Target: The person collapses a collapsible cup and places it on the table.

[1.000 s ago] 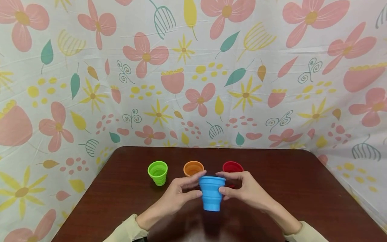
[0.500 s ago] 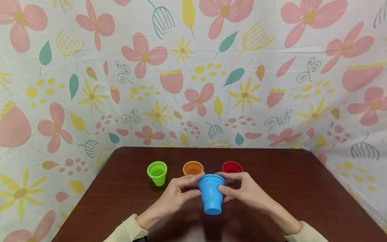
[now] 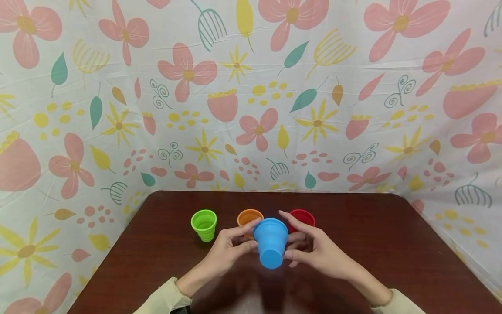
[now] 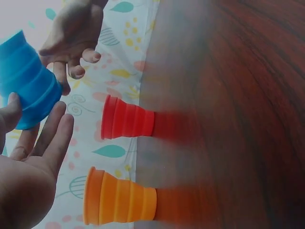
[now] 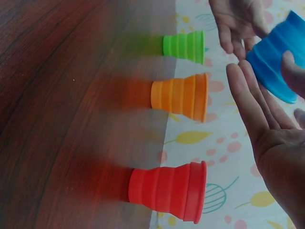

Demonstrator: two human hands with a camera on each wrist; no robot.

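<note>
A blue ribbed cup (image 3: 270,240) is held up over the table, tilted so its base faces me. My left hand (image 3: 227,253) pinches it from the left, thumb low on its side and index finger at the rim. On the cup's other side, my right hand (image 3: 319,250) has a raised, fairly straight index finger apart from the rim. The right thumb tip is right at the cup's lower side. In the right wrist view, that hand's long fingers (image 5: 245,93) lie extended by the rim of the blue cup (image 5: 271,59).
Behind the hands a green cup (image 3: 205,223), an orange cup (image 3: 247,216) and a red cup (image 3: 303,216) stand upright in a row on the dark wooden table (image 3: 372,244). A flowered cloth (image 3: 251,96) hangs behind the table.
The blue cup has tilted further, its base swinging up toward me, and has risen slightly. My right index finger has lifted off the rim. The other cups have not moved.
</note>
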